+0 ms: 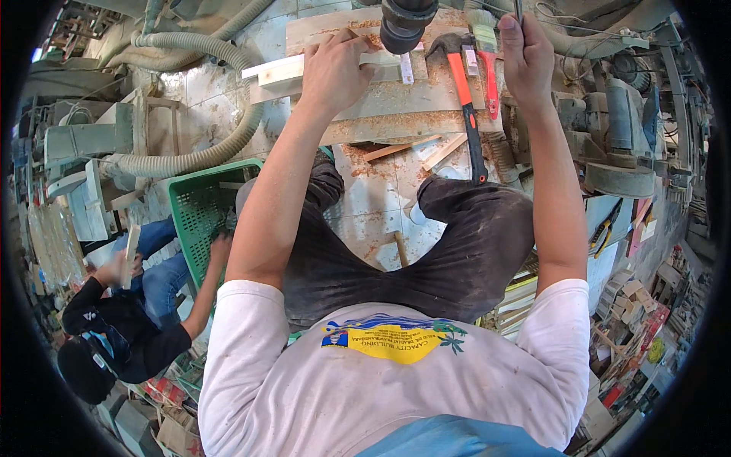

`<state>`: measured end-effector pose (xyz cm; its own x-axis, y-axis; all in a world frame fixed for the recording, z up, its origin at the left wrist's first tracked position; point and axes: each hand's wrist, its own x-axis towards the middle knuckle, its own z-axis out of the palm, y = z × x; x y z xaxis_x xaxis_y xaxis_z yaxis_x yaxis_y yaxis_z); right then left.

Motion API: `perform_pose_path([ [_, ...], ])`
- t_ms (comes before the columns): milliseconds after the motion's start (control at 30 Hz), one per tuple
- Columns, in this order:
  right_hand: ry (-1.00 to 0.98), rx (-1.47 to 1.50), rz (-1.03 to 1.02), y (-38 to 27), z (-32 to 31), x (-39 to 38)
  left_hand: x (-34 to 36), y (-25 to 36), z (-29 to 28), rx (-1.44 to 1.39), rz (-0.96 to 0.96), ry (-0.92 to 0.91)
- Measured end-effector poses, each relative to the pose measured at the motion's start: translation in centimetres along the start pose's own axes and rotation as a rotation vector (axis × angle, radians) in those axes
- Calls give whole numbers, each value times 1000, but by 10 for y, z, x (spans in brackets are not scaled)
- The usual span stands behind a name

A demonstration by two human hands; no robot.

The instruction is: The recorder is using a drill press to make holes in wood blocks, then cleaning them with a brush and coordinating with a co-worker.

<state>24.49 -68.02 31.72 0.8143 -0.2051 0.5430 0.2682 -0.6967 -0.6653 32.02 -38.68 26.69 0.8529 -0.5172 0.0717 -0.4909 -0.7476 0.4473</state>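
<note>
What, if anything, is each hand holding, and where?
Right hand: a dark rod, by its near end. Left hand: over the wood, left end jutting out; exact grip hidden.

The strip [282,74], upper left of centre, is smooth pale wood; the worktop [422,100], rough sawdust-strewn board. Hammer [467,107]: dark metal head, matt grip. Brush [489,68]: glossy red handle. Crate [199,221], left: perforated green plastic. Shirt [365,392]: matt cloth.

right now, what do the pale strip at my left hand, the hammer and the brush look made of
Pale strip at the left hand: likely bare wood, by its light, matte, square-cut look. Hammer: dark head, probably metal; orange-and-black grip, perhaps moulded rubber or plastic. Brush: smooth red handle, painted wood or plastic; pale bristles, natural or synthetic unclear.
</note>
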Motion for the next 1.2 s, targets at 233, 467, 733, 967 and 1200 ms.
perform_pose_path([
  [233, 0, -171, -31, 24, 21, 22, 1, -1, 0, -11, -2, -7],
  [467, -217, -203, 137, -20, -9, 18, 0, 1, -2, -15, -3, -11],
  [733, -17, 280, 251, -165, -117, 49, 0, -3, 4, 16, 31, 6],
  [967, 276, 148, 41, -182, -108, 47, -48, 14, -37, 128, 95, 214],
  [1200, -104, 448, 321, -156, -84, -36, -115, 68, -101, -438, -97, 517],
])
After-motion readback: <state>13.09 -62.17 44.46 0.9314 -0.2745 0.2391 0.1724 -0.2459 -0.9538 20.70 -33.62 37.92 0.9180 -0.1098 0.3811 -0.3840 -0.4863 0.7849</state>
